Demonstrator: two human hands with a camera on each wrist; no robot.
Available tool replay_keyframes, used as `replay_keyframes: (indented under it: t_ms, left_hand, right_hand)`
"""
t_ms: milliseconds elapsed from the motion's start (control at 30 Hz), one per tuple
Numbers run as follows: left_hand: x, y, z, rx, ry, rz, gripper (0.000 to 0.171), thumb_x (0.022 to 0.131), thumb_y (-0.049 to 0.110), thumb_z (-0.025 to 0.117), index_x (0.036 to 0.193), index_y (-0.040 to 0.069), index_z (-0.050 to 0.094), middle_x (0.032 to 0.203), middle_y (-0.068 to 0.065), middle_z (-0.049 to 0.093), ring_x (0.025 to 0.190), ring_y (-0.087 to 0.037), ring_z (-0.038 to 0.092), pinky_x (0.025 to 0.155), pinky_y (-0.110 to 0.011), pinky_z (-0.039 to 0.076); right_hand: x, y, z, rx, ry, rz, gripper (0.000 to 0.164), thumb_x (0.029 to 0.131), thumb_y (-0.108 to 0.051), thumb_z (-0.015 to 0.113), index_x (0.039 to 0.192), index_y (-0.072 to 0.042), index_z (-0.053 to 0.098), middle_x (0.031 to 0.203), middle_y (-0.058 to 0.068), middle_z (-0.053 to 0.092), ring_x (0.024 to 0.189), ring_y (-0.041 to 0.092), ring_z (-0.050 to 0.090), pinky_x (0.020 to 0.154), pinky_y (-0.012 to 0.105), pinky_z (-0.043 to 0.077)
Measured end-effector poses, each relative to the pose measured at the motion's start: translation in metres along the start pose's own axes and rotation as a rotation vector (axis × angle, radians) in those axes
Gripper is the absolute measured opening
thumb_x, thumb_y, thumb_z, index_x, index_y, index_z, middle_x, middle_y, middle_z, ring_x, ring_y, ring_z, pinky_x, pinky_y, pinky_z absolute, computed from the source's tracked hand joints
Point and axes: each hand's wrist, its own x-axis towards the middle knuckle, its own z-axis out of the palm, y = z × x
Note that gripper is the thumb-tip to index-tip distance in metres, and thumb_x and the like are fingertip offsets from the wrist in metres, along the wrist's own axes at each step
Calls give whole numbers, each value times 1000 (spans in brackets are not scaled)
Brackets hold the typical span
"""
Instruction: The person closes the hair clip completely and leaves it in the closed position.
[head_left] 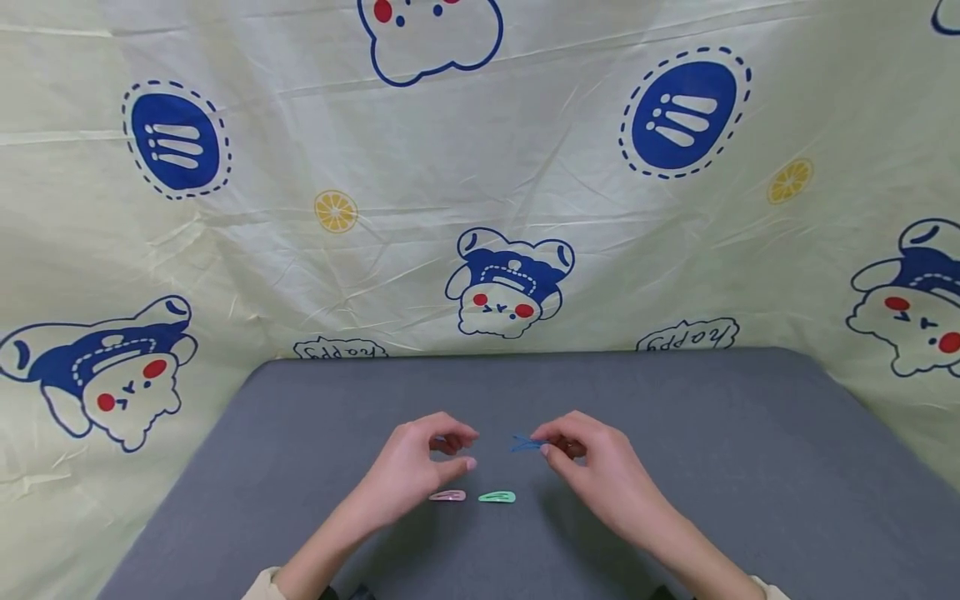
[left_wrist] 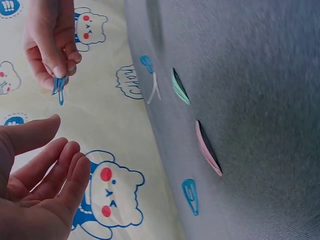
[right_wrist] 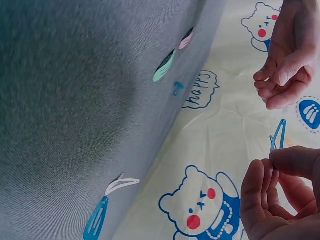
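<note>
My right hand (head_left: 592,458) pinches a blue snap hair clip (head_left: 527,443) between thumb and fingertips, raised over the grey table. The clip's two prongs spread apart toward my left hand (head_left: 423,458). That hand holds nothing; its thumb and fingers stand apart, a short gap from the clip. Below the hands lie a pink hair clip (head_left: 447,496) and a green hair clip (head_left: 497,497), side by side. In the left wrist view, another blue clip (left_wrist: 190,196) lies beyond the pink one, and a white clip (left_wrist: 155,87) lies against a further blue clip (left_wrist: 146,62).
A grey cloth-like surface covers the table (head_left: 712,467). Behind its far edge hangs a pale curtain (head_left: 525,167) printed with bears, blue badges and orange slices.
</note>
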Motion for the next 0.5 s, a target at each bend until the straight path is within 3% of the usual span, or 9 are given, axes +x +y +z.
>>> replay_keyframes:
  t_ms: [300,500]
  left_hand:
    - [-17,16,2,-23,16,-28,23,85,15,77,107,20,72,101,15,65,92,-9,61,85,-31,52]
    - [-23,21,6,-71,24,4,24,84,13,78,106,21,72,99,14,65,91,-9,62,87,-34,52]
  right_hand:
    - [-18,-8,-5,52,10,8,23,89,-6,73,95,-28,71,91,-13,62,80,5,61,77,27,54]
    - [-27,-11,-6,77,10,41,23,88,-6,73,94,-28,71,91,-13,62,80,7,60,77,27,54]
